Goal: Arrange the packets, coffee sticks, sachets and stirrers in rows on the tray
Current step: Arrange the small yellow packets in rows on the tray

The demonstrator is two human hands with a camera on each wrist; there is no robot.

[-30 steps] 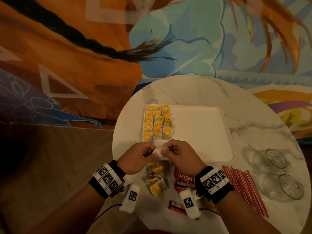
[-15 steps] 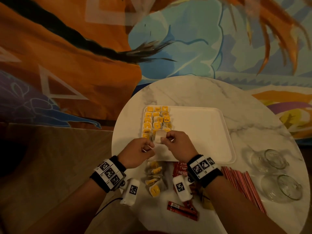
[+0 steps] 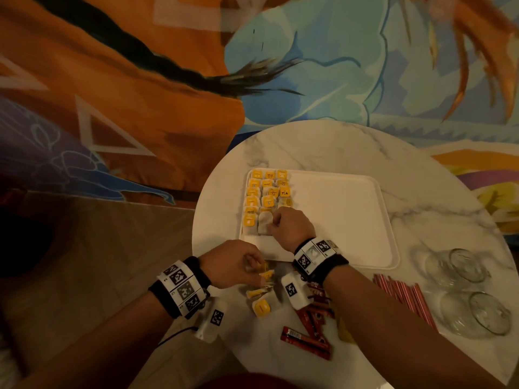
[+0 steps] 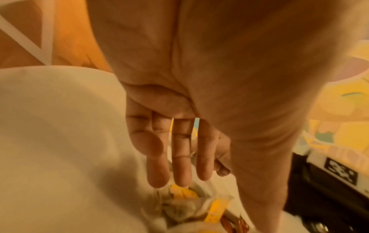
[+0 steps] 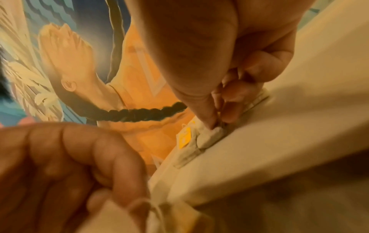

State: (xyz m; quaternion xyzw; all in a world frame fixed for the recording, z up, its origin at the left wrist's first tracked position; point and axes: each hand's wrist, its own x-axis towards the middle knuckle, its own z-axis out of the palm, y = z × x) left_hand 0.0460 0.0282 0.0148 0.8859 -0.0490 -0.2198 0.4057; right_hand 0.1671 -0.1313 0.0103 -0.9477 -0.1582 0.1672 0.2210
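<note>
head view looks down from above on whole table (image 3: 337, 144); both wrist views very close, along fingers; all share tray (image 3: 351, 220) near edge.

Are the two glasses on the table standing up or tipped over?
Tipped over. Both glasses lie on their sides on the marble table, right of the tray.

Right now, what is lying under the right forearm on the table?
Under the right forearm lie red coffee sticks and a red Nescafe packet, only partly visible. What lies directly beneath the arm is covered.
</note>
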